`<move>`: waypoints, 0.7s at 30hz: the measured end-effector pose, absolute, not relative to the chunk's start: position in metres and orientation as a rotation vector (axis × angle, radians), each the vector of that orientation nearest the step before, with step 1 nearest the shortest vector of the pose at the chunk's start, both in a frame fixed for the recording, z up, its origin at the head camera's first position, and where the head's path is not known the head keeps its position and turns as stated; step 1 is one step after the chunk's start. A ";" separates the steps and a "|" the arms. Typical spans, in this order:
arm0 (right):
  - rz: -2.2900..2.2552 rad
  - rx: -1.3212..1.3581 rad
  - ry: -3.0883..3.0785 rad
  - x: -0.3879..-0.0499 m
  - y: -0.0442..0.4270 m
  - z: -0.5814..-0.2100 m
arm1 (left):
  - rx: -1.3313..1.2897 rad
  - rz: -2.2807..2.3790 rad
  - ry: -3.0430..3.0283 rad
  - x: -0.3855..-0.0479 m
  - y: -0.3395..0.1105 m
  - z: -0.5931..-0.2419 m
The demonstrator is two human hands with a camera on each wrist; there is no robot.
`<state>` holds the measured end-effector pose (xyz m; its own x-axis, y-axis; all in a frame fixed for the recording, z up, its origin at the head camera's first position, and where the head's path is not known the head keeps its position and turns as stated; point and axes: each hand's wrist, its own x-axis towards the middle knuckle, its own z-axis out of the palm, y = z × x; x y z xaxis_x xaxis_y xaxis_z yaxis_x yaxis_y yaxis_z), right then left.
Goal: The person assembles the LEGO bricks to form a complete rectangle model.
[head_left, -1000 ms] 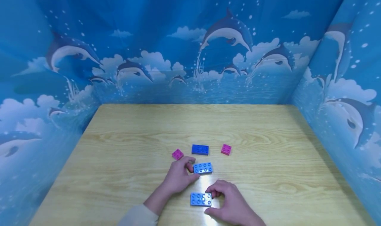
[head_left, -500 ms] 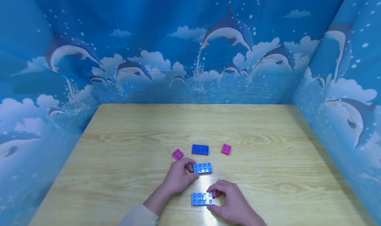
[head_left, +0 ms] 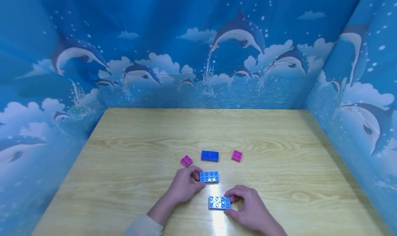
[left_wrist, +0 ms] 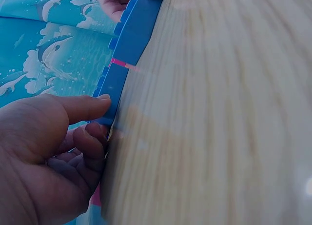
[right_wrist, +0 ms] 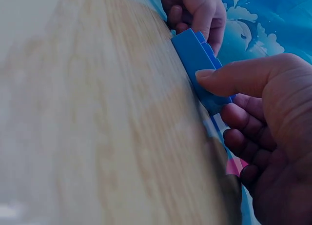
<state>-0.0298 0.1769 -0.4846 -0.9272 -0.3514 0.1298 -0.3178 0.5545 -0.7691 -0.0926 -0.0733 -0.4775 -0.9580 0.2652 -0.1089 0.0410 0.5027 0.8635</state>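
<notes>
Two light blue bricks lie on the table, one farther back and one nearer. My left hand [head_left: 184, 185] pinches the left end of the farther brick [head_left: 209, 177] between thumb and fingers. With thumb and fingers my right hand [head_left: 250, 208] grips the right end of the nearer brick [head_left: 219, 203]. The two bricks are apart. In the left wrist view the left thumb presses the side of its brick [left_wrist: 116, 83]. The right wrist view shows the right thumb on its brick [right_wrist: 192, 54], whose underside is hidden.
Behind the hands a dark blue brick [head_left: 210, 156] lies on the wooden table [head_left: 139, 136]. A small pink brick [head_left: 186, 160] is just behind the left hand, and another pink brick [head_left: 237, 156] lies to the right. Dolphin-print curtains [head_left: 173, 39] surround the table's back and sides.
My right hand has moved its light blue brick to the right and slightly away from me. The left hand and its brick have shifted slightly left.
</notes>
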 end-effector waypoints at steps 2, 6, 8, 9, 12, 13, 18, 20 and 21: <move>-1.343 -0.580 2.741 -0.030 0.180 -0.484 | 0.266 1.430 2.523 -0.092 -0.075 -0.478; -1.343 -0.553 2.758 -0.033 0.184 -0.482 | 0.265 1.420 2.529 -0.092 -0.079 -0.478; -1.344 -0.543 2.766 -0.035 0.186 -0.481 | 0.264 1.415 2.534 -0.092 -0.081 -0.478; -1.341 -0.545 2.773 -0.035 0.187 -0.481 | 0.264 1.414 2.536 -0.092 -0.082 -0.478; -1.337 -0.542 2.786 -0.037 0.189 -0.481 | 0.262 1.412 2.535 -0.092 -0.085 -0.478; -1.333 -0.537 2.791 -0.038 0.190 -0.482 | 0.262 1.412 2.534 -0.092 -0.085 -0.478; -1.307 -0.482 2.801 -0.043 0.193 -0.482 | 0.250 1.394 2.537 -0.091 -0.089 -0.477; -1.299 -0.466 2.798 -0.046 0.194 -0.483 | 0.251 1.385 2.542 -0.091 -0.091 -0.477; -1.295 -0.458 2.797 -0.047 0.195 -0.483 | 0.251 1.383 2.543 -0.091 -0.092 -0.477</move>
<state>-0.0469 0.1949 -0.4826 -0.9566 -0.2741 0.0993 -0.2531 0.6116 -0.7496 -0.0907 -0.0919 -0.4766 -0.9574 0.2606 -0.1242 0.0374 0.5386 0.8417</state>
